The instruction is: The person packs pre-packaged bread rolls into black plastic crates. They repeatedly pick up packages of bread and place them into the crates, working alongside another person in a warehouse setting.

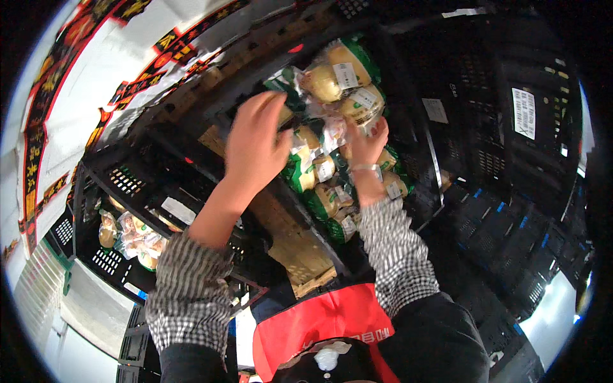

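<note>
A black plastic crate (306, 210) lies before me, filled with clear-and-green bags of round, yellowish-tan produce (322, 84), possibly potatoes. White labels are stuck on many of the bags. Over the crate's left side is my left hand (256, 136), blurred, thumb and fingers apart; I see nothing held in it. Deeper among the bags, my right hand (368, 143) touches the plastic wrap at the crate's right half. Its fingertips are partly hidden, so a grip cannot be made out. A pale band circles the right wrist.
Another black crate (106, 239) at the left holds similar bags. A wooden pallet (306, 253) shows beneath the crates. Stacked black crates (479, 119) rise on the right, one bearing a printed label (523, 113). A red apron (321, 316) covers my front.
</note>
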